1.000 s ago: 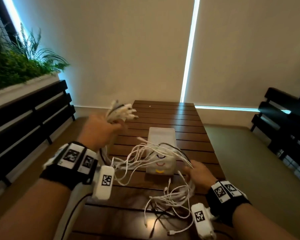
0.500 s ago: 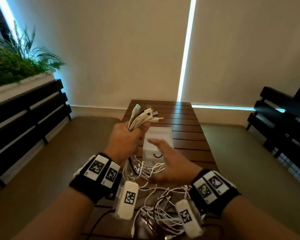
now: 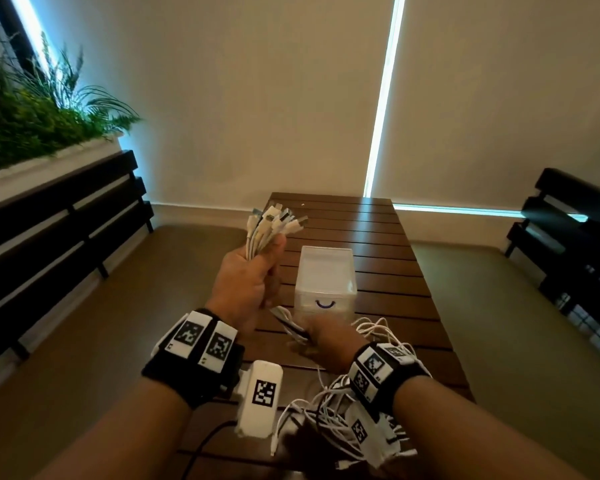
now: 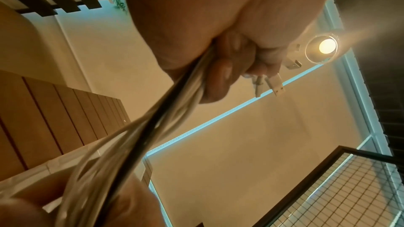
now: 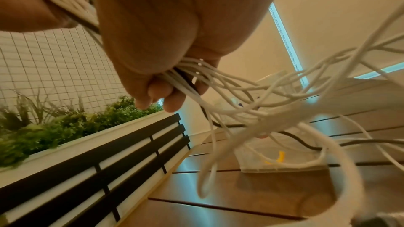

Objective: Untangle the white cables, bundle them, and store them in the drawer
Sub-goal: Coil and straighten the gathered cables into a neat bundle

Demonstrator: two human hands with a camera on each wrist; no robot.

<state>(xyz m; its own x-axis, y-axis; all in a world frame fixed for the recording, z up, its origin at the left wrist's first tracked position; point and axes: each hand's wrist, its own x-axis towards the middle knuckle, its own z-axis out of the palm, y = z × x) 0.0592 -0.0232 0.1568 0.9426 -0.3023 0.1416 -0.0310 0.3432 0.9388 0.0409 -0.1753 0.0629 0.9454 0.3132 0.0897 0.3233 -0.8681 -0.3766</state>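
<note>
The left hand (image 3: 248, 282) clenches the white cables (image 3: 257, 242) below their plugs — anchoring them — while the right hand's (image 3: 326, 337) grip encloses the strands beneath, apparently for combing straight.

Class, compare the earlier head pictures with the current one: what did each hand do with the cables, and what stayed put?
The right hand, open half a second ago, has closed round the cables below the left hand. The left hand keeps gripping the plug ends. The drawer box stays on the table.

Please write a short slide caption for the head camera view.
Both hands hold white cables above table.
</note>
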